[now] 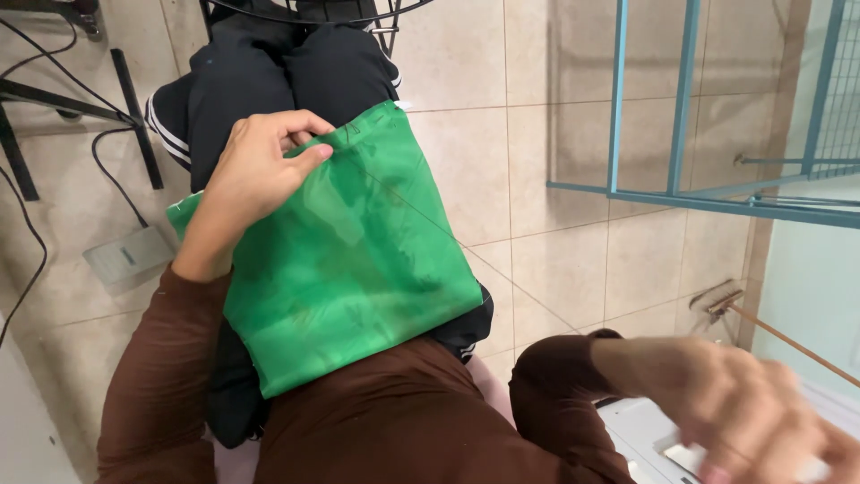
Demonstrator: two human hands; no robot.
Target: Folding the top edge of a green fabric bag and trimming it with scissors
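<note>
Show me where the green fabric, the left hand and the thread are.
green fabric [358, 269]: head view, middle of the cloth on the lap.
left hand [260, 170]: head view, back of the hand pinching the cloth's top edge.
thread [502, 278]: head view, taut strand over the floor tiles.

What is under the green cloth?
The green cloth lies over the person's lap, on black trousers with white side stripes. The left hand pinches its top edge. The lap beneath the middle is covered and cannot be seen.
</note>
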